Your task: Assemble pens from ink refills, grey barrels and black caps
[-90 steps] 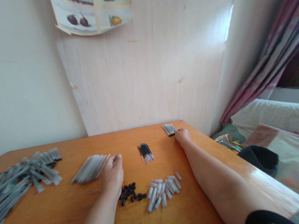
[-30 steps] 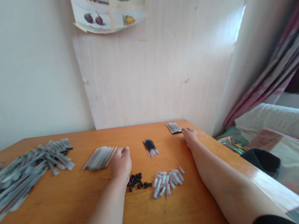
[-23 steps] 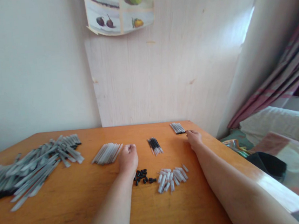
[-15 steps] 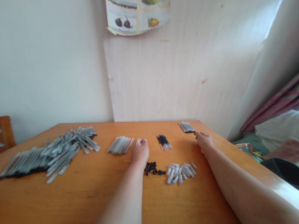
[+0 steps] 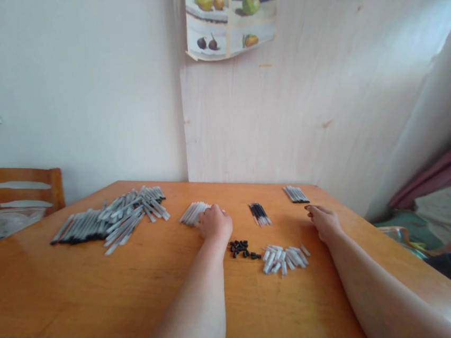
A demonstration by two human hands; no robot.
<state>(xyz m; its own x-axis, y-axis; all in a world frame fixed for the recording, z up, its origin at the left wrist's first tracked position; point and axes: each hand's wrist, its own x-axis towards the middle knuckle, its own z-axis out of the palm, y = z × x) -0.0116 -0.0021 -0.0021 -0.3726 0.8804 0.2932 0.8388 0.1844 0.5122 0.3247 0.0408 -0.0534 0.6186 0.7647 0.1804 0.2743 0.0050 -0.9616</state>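
Observation:
My left hand (image 5: 215,224) is at the right end of a row of whitish pen barrels (image 5: 192,213). Its fingers are curled and partly hidden, and what lies between them does not show. My right hand (image 5: 324,221) hovers just below a small row of pale sticks with black ends (image 5: 296,194). Thumb and fingers are pinched there, with a tiny dark spot at the tips that I cannot make out. Between the hands lie thin black-and-clear rods (image 5: 259,213). Nearer to me are small black plugs (image 5: 239,248) and short translucent caps (image 5: 284,259).
A large heap of pale, black-ended sticks (image 5: 128,213) spreads over the left of the wooden table (image 5: 82,294). The wall (image 5: 245,124) stands behind the table, with a fruit picture (image 5: 231,25) on it. A chair (image 5: 23,183) is at the far left.
The view has swung left, so the chair shows more. My left hand has moved onto the barrels' right end. My right hand has drawn back slightly from the small row of black-ended sticks.

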